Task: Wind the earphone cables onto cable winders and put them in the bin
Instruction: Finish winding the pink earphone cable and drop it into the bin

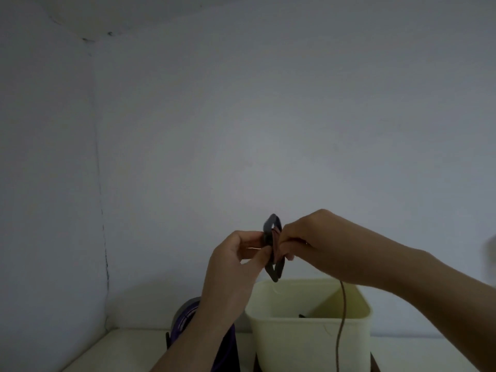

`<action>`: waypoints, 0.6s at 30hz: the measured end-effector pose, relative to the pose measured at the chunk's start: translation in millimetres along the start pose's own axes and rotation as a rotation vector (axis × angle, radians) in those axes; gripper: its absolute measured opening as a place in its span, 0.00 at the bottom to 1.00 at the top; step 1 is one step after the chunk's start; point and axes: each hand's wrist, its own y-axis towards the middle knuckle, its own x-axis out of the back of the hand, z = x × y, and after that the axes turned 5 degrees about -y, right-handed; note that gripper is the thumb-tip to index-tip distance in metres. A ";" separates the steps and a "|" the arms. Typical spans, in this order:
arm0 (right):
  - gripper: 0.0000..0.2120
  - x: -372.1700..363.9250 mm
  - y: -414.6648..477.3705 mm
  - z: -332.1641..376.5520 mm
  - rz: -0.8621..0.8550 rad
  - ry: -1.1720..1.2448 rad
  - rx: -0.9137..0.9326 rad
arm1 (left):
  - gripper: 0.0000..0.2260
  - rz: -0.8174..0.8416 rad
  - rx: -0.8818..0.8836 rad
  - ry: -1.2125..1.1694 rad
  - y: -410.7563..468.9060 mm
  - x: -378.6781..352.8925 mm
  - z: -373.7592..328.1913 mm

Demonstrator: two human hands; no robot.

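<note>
Left hand (236, 256) raised, fingers pinching dark cable winder (267, 233), right hand (322, 242) fingers gripping brown cable (344, 304) above bin (308, 342)

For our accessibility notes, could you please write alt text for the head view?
Two hands hold a dark winder up before a wall: the left hand pinches it, the right hand grips a brown cable against it. The cable hangs down in front of a cream bin on a table.
</note>
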 end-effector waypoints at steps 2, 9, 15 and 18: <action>0.12 3.1 -0.6 -2.4 0.026 0.124 -0.045 | 0.06 0.041 -0.059 0.085 -4.9 -0.2 -1.3; 0.07 2.1 -1.8 -22.0 -0.128 0.222 -0.081 | 0.06 0.196 -0.071 0.071 -14.9 3.8 1.0; 0.06 0.1 -1.9 -41.4 -0.192 0.351 -0.033 | 0.07 0.303 -0.077 -0.009 -20.7 6.1 1.7; 0.11 -5.7 -0.6 -44.9 -0.216 0.536 -0.011 | 0.05 0.346 -0.072 -0.091 -21.0 4.9 -0.6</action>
